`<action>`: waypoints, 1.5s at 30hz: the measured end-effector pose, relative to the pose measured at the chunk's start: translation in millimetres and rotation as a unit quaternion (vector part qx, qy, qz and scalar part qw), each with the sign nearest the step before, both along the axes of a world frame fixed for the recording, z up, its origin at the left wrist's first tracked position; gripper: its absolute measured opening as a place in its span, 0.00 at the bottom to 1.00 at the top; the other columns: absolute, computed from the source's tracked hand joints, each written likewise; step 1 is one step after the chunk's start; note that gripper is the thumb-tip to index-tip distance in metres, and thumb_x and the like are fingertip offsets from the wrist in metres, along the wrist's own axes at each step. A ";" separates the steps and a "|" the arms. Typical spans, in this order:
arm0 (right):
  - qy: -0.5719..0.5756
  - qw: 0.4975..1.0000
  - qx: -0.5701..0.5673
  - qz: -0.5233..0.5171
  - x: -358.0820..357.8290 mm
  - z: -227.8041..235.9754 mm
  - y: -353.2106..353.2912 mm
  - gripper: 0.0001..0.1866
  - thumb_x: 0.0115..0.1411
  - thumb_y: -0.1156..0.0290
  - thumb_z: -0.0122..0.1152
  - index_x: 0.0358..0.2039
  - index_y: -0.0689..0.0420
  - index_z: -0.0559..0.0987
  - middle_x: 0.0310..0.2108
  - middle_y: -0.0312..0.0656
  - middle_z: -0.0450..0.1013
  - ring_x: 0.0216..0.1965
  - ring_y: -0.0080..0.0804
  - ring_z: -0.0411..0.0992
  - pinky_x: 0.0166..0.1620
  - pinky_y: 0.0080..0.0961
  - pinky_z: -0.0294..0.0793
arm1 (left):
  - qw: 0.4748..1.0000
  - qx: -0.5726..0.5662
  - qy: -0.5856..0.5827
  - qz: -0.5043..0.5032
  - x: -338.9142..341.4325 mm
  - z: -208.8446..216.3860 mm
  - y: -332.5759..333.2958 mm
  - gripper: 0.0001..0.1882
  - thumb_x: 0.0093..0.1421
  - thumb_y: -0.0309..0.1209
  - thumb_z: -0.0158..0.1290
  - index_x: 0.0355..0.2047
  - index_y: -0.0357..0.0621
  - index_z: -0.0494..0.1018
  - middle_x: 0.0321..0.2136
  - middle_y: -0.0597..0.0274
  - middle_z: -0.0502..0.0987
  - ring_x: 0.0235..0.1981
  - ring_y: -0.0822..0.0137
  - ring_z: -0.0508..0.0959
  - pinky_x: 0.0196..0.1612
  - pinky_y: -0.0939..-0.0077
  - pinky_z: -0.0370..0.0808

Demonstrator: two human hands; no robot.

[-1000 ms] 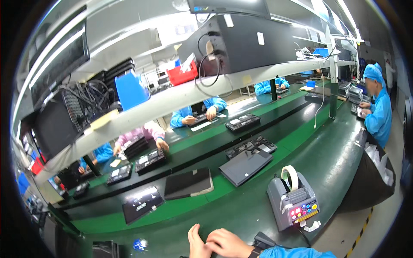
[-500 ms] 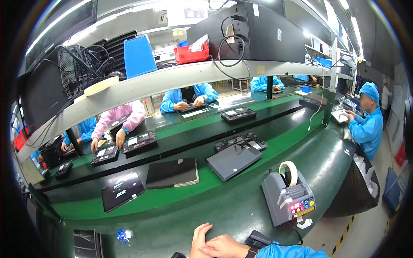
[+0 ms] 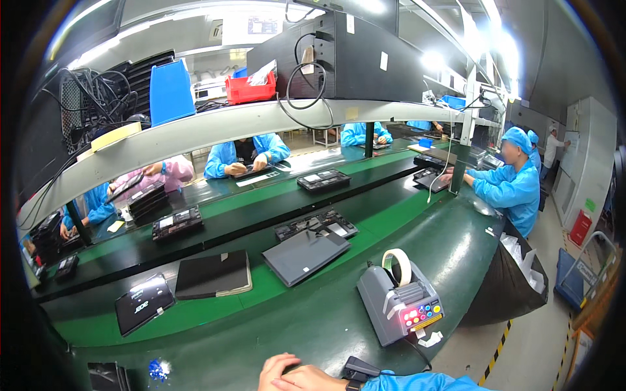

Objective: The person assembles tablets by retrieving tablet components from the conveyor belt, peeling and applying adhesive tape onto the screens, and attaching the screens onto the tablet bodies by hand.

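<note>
At the lower edge, my left hand (image 3: 276,367) is raised with its fingers stretched out and nothing in them. Lying across it is my right hand (image 3: 312,378), empty as well, its fingers flat and partly cut off by the picture's edge. A black band with a dark box-shaped device (image 3: 360,369) sits at my right wrist, next to the blue sleeve. Nearest to my hands stands a grey tape dispenser (image 3: 399,306) with a roll of pale tape (image 3: 405,268). Farther off lies a closed dark grey laptop (image 3: 306,257), overlapping an opened laptop base (image 3: 293,227).
A black laptop lid (image 3: 144,304) and a dark flat panel (image 3: 214,275) lie on the green bench (image 3: 248,331). Blue scraps (image 3: 158,370) lie at lower left. A shelf beam (image 3: 254,115) crosses overhead. Co-workers sit opposite; another (image 3: 508,182) stands at right by a black bag (image 3: 505,290).
My view has swung right, so the bench things sit farther left. My hands stay together. The pink-sleeved co-worker now holds up a dark part; the co-worker at right reaches toward a laptop base.
</note>
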State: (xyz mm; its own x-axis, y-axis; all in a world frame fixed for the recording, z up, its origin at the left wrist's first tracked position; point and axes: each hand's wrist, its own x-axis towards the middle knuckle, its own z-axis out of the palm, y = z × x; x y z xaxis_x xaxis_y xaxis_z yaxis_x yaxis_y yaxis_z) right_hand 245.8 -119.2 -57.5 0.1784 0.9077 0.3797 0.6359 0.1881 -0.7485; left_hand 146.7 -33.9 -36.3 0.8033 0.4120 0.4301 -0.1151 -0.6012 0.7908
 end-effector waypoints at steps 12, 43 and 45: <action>0.475 0.852 -0.214 0.048 15.9 28.3 -1.3 0.17 0.60 0.56 0.54 0.30 0.60 0.76 0.20 0.37 0.72 0.15 0.21 0.69 0.18 0.15 0.68 | 0.945 0.267 -0.030 0.189 -7.5 21.1 6.8 0.33 0.47 0.26 0.57 0.55 0.35 0.61 0.55 0.44 0.60 0.56 0.46 0.60 0.58 0.58 0.59; 0.337 0.931 -0.126 0.063 20.1 20.0 -0.6 0.10 0.60 0.64 0.55 0.30 0.58 0.77 0.22 0.33 0.71 0.21 0.18 0.67 0.25 0.16 0.68 | 0.997 -0.003 -0.010 0.071 -8.8 17.1 11.3 0.14 0.49 0.24 0.54 0.38 0.38 0.71 0.37 0.51 0.73 0.38 0.55 0.74 0.41 0.70 0.72; 0.349 0.927 -0.119 0.070 17.2 36.4 -2.5 0.09 0.59 0.67 0.56 0.32 0.58 0.79 0.23 0.33 0.72 0.23 0.18 0.68 0.26 0.16 0.69 | 0.997 -0.045 -0.009 0.058 -8.9 16.0 10.7 0.14 0.49 0.25 0.56 0.38 0.38 0.71 0.36 0.53 0.73 0.36 0.59 0.75 0.39 0.72 0.72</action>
State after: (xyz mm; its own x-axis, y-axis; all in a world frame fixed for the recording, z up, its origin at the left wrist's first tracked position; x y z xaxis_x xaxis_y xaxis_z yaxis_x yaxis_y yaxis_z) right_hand 263.0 -121.6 -21.1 0.1784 0.9840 0.0014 -0.0375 0.0082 -0.9993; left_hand 137.8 -23.2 -20.3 0.7402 0.5394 0.4014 -0.0632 -0.5384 0.8403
